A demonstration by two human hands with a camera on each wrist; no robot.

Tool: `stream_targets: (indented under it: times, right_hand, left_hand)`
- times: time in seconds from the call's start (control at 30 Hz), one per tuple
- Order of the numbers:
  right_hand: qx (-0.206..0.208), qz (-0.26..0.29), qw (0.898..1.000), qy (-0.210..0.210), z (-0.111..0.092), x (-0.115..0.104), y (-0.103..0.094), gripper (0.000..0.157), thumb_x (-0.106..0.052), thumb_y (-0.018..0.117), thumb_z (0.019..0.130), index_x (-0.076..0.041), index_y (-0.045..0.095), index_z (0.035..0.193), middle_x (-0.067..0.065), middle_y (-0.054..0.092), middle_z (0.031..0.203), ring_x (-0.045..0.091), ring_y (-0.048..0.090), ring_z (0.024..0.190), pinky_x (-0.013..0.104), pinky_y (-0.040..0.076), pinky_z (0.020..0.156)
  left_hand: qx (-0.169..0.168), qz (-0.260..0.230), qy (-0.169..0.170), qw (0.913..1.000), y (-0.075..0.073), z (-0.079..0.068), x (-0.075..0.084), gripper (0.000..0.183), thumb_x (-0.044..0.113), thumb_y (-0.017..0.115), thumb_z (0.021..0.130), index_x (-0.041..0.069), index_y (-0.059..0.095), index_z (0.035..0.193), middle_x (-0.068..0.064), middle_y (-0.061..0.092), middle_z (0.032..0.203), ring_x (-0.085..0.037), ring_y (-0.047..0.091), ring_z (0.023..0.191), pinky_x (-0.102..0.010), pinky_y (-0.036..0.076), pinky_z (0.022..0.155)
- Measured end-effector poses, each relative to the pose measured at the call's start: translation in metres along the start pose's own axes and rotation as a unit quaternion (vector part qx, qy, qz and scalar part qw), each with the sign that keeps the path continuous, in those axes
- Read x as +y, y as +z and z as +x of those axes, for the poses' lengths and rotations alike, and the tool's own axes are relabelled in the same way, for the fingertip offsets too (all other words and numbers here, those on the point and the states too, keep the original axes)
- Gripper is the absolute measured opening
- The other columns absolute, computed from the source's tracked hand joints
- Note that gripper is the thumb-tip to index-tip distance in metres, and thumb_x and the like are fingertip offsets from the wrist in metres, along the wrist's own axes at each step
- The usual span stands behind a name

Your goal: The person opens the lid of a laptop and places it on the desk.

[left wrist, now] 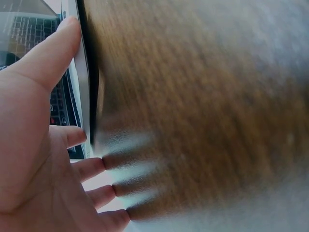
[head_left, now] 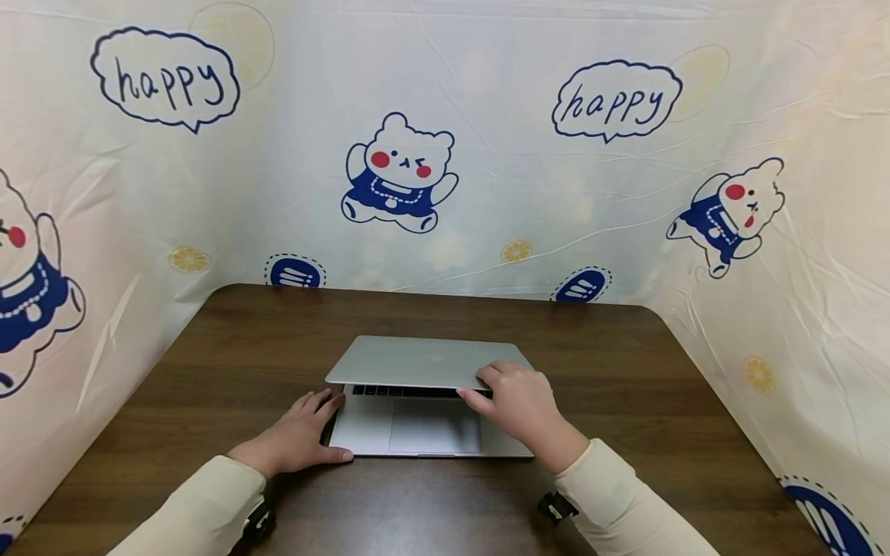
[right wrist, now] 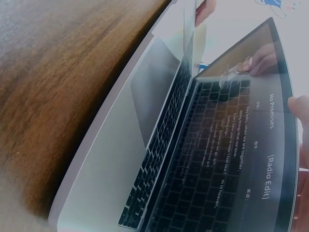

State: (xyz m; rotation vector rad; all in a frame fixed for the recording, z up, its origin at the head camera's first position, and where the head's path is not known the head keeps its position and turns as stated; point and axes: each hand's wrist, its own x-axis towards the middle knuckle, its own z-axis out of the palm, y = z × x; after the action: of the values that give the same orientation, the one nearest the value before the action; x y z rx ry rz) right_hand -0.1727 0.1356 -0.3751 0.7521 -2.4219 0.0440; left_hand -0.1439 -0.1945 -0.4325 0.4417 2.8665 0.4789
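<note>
A silver laptop point(head_left: 366, 426) lies on the table with its lid point(head_left: 417, 360) partly raised, tilted low over the black keyboard. My right hand point(head_left: 518, 401) pinches the lid's front edge toward the right, thumb on the screen side and fingers over the outer face. Lit, the screen point(right wrist: 260, 130) shows lines of song text in the right wrist view and mirrors the keys. At the laptop's left side lies my left hand point(head_left: 295, 434), fingers extended along that side and thumb at the front left corner of the base. The left wrist view shows these fingers point(left wrist: 89, 169) spread.
Dark brown wooden table point(head_left: 612, 371) surrounds the laptop. A pale cloth printed with bears and "happy" bubbles point(head_left: 487, 139) hangs behind the table and along both sides. Both sleeves are cream, with a dark strapped device point(head_left: 558, 507) beneath the right wrist.
</note>
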Motion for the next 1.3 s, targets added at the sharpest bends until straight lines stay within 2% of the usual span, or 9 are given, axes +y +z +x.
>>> stream_targets:
  times: [0.47, 1.03, 1.3]
  right_hand:
    - [0.004, -0.003, 1.0, -0.009, 0.002, 0.002, -0.002, 0.035, -0.052, 0.058, 0.079, -0.02, 0.07, 0.08, -0.007, 0.066, 0.08, 0.009, 0.061, 0.068, 0.023, 0.039, 0.04]
    - [0.024, -0.003, 1.0, 0.01, 0.004, 0.013, -0.006, 0.031, -0.05, 0.062, 0.078, -0.02, 0.07, 0.078, -0.007, 0.067, 0.079, 0.01, 0.061, 0.066, 0.026, 0.04, 0.038]
    - [0.015, -0.008, 1.0, 0.013, 0.006, 0.014, -0.008, 0.032, -0.051, 0.06, 0.078, -0.02, 0.07, 0.08, -0.007, 0.067, 0.08, 0.01, 0.062, 0.067, 0.025, 0.039, 0.038]
  left_hand:
    - [-0.001, -0.002, 0.002, 1.0, -0.001, 0.0, -0.001, 0.097, 0.065, 0.062, 0.067, 0.001, 0.036, 0.135, -0.026, 0.027, 0.138, -0.048, 0.021, 0.125, -0.059, 0.028, 0.093]
    - [0.003, -0.006, 0.006, 1.0, -0.002, -0.001, -0.002, 0.096, 0.063, 0.062, 0.068, 0.001, 0.036, 0.135, -0.026, 0.028, 0.138, -0.049, 0.022, 0.124, -0.059, 0.028, 0.093]
    - [0.005, -0.004, 0.006, 1.0, 0.0, 0.0, -0.003, 0.096, 0.065, 0.062, 0.067, 0.002, 0.036, 0.135, -0.026, 0.028, 0.138, -0.048, 0.022, 0.124, -0.059, 0.028, 0.093]
